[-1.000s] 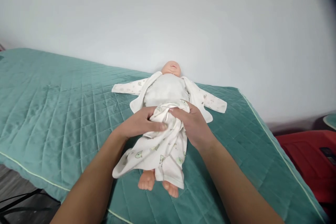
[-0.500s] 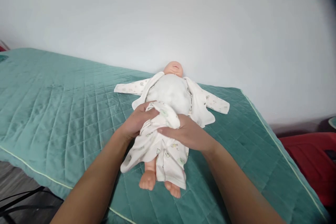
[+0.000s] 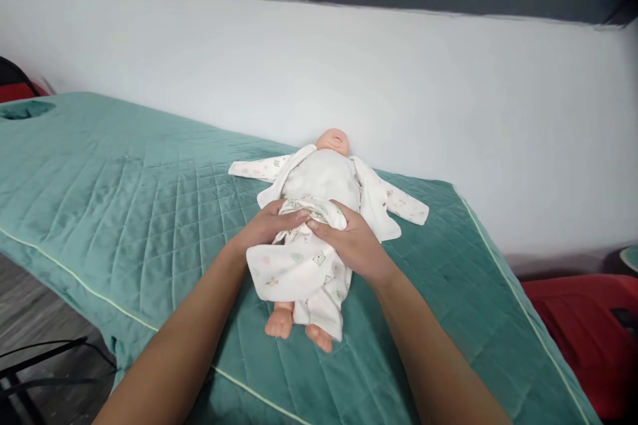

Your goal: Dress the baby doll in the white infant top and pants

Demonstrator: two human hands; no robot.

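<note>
A baby doll (image 3: 333, 141) lies on its back on a green quilted cover, head toward the wall, both sleeved arms spread wide. Its white printed jacket (image 3: 379, 206) hangs open at both sides over a pale, plain torso. Printed white cloth (image 3: 294, 269) covers the doll's hips and legs, with one loose flap draped at the front; the bare feet (image 3: 280, 323) stick out below. My left hand (image 3: 272, 222) grips the bunched cloth at the doll's waist from the left. From the right, my right hand (image 3: 349, 232) pinches the same cloth, the two thumbs almost touching.
The green quilted cover (image 3: 149, 212) has a hole at its far left. Behind it rises a white wall (image 3: 299, 66) with a dark band above. A red object (image 3: 573, 339) stands at the right. Black metal bars are at the lower left.
Both hands have drawn closer together on the cloth at the waist. The loose flap now hangs more centrally over the legs. The head view has shifted, showing more of the dark band.
</note>
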